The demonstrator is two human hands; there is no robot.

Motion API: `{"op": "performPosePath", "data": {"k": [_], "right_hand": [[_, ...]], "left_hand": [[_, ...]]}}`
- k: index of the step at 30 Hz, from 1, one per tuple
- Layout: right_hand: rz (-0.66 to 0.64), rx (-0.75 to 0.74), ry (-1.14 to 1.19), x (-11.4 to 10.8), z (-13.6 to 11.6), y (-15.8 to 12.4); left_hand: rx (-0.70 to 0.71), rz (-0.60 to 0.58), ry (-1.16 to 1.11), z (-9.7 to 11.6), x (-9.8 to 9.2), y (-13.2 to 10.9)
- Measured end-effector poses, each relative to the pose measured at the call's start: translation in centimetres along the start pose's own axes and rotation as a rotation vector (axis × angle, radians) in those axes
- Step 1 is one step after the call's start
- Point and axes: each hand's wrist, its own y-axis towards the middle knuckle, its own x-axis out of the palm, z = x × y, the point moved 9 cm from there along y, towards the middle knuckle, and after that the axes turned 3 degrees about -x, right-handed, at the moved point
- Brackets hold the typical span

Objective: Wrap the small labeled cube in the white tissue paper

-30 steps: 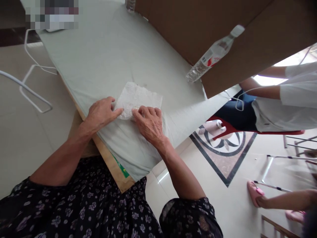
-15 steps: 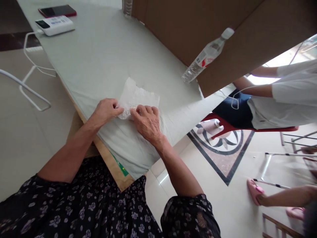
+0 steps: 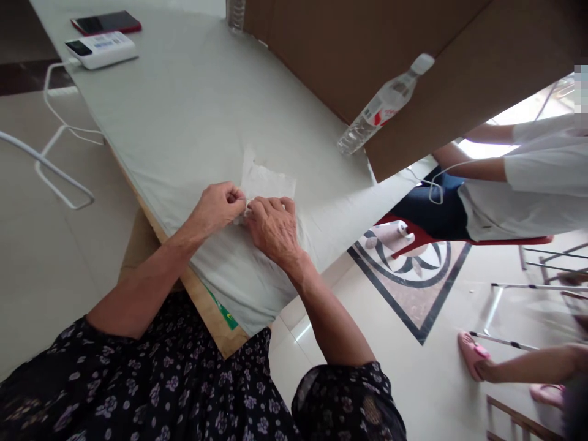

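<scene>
A paper sheet (image 3: 271,184) lies on the surface (image 3: 184,110) at two o'clock from my left hand (image 3: 215,209), pinched on its edge, and twelve from my right hand (image 3: 276,229), curled against it, grip hidden.

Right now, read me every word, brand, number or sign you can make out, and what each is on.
No text can be read clearly.
Bottle: red lettering on the label, too blurred to read.
White device: bluish print on top, too small to read.
Green patch: a yellow mark, too small to make out.
White sheet: no lettering visible.
</scene>
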Motion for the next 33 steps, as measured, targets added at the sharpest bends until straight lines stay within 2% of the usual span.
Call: {"op": "performPosePath", "data": {"k": [2, 6, 8, 11, 13, 15, 16, 18, 20, 22, 24, 29, 33], "right_hand": [[-0.003, -0.003, 0.017, -0.1, 0.0, -0.1], [0.049, 0.015, 0.112, -0.7, 0.1, -0.5], [0.090, 0.034, 0.187, -1.0, 0.4, -1.0], [0.222, 0.147, 0.264, -2.0, 2.3, -2.8], [0.357, 0.298, 0.269, -3.1, 4.7, -5.0], [0.423, 0.467, 0.296, -3.4, 7.3, -7.3], [0.403, 0.547, 0.342, -3.0, 8.4, -8.3], [0.281, 0.680, 0.483, -1.4, 9.9, -9.7], [0.152, 0.769, 0.613, 0.4, 10.2, -10.3], [0.093, 0.818, 0.665, 1.6, 10.0, -10.1], [0.093, 0.835, 0.656, 2.1, 9.8, -9.3], [0.172, 0.802, 0.659, 2.8, 9.3, -6.7], [0.289, 0.784, 0.752, 2.7, 8.9, -6.1]], "left_hand": [[0.054, -0.074, 0.051, 0.8, 0.2, -0.3], [0.223, -0.337, 0.228, 2.8, 1.1, -1.4], [0.324, -0.382, 0.326, 3.4, 1.2, -2.0], [0.431, -0.311, 0.421, 3.8, 1.3, -2.5], [0.477, -0.237, 0.455, 3.7, 1.4, -2.7], [0.520, -0.194, 0.456, 3.6, 1.5, -2.9], [0.539, -0.194, 0.443, 3.6, 1.6, -3.0], [0.562, -0.225, 0.410, 3.5, 1.8, -3.0], [0.568, -0.259, 0.390, 3.4, 1.9, -3.0], [0.575, -0.258, 0.384, 3.5, 1.9, -2.9], [0.590, -0.228, 0.385, 3.6, 1.9, -2.8], [0.632, -0.154, 0.426, 3.4, 2.4, -3.0], [0.678, -0.147, 0.473, 3.5, 3.0, -3.3]]}}
